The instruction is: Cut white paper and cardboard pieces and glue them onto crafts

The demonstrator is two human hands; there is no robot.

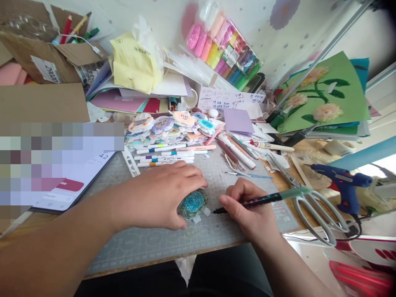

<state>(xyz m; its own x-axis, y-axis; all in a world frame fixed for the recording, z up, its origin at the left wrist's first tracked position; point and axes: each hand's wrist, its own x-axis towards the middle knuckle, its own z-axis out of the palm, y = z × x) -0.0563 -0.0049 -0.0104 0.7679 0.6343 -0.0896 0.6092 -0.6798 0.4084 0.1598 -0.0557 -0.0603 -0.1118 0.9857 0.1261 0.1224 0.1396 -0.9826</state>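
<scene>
My left hand (167, 194) curls around a small rounded piece (193, 203), grey-green at the rim with a bright blue middle, resting on the grey cutting mat (130, 251). Between the thumb and fingers of my right hand (247, 206) is a marker pen (262, 201) with a black, colour-specked barrel and a green end. Its dark tip points left, close to the piece but apart from it. Small whitish scraps (197, 220) lie beside the piece. Similar rounded pieces in orange, purple and blue (163, 123) are heaped beyond the markers (167, 159).
Large scissors (315, 210) and a blue glue gun (343, 181) lie to the right. At left is a tablet or phone (89, 177), partly blurred out. Behind stand a cardboard box (40, 57), a yellow bag (136, 62), coloured clay packs (229, 49) and a green flower card (328, 90).
</scene>
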